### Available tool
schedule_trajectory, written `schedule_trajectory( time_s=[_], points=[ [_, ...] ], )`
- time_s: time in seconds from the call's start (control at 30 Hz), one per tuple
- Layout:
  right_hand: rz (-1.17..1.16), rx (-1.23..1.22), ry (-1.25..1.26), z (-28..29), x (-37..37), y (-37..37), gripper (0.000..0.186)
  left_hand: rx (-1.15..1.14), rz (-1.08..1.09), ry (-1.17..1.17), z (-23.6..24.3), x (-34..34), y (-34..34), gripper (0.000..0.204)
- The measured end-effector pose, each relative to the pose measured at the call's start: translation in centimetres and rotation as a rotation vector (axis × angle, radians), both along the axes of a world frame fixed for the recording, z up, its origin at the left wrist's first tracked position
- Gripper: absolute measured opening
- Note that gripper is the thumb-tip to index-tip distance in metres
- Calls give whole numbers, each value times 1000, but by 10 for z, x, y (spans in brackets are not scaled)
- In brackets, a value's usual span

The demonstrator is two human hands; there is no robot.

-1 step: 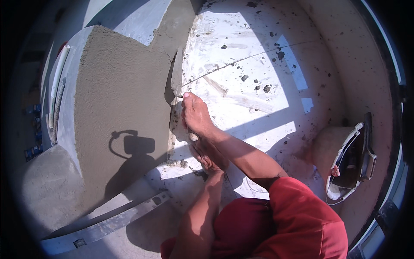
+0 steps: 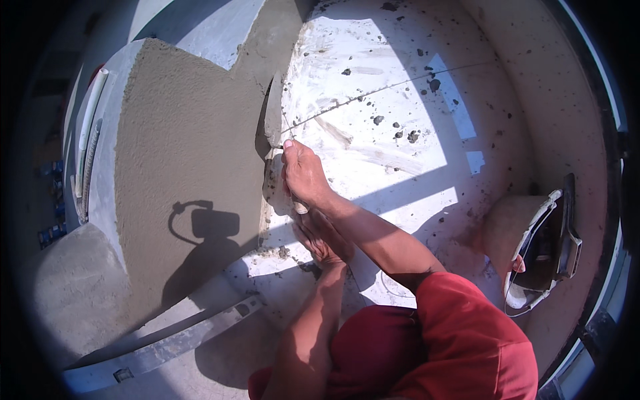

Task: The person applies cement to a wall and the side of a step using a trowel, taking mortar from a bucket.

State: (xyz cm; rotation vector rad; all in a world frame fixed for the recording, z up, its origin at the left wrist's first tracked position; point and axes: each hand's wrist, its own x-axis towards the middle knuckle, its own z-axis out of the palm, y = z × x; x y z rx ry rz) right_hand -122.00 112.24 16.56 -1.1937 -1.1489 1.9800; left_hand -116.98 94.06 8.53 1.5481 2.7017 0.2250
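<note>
My right hand point(image 2: 305, 177) is wrapped round the handle point(image 2: 301, 208) of a trowel, whose butt end sticks out below the fist. The trowel's narrow, mortar-smeared blade point(image 2: 274, 110) points away from me, nearly edge-on along the right border of a grey mortar-coated surface point(image 2: 190, 127). Just beneath the handle's end, my left hand point(image 2: 327, 245) lies partly in shadow near the white, mortar-spattered surface point(image 2: 373, 160). Its fingers look stretched out and hold nothing I can see.
Dark mortar clumps point(image 2: 413, 137) dot the white surface, crossed by a thin dark line. A bucket-like container point(image 2: 517, 233) with a rough rim is at right. A long metal straightedge point(image 2: 180, 347) lies lower left. Pale pipes point(image 2: 90, 133) stand at far left.
My right hand and the trowel have shifted very slightly away from me. The left hand stays in nearly the same place.
</note>
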Motion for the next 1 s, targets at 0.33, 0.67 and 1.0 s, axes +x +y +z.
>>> schedule_trajectory(
  time_s=[0.33,0.67,1.0],
  points=[
    [113,-175,176,-7,29,-8,52,9,30,3,-3,-3,1,82],
    [-115,-282,266,-22,21,12,53,189,-49,138,-6,-8,7,50],
    [11,-242,222,-37,0,46,52,78,19,12,16,4,19,58]
  ],
)
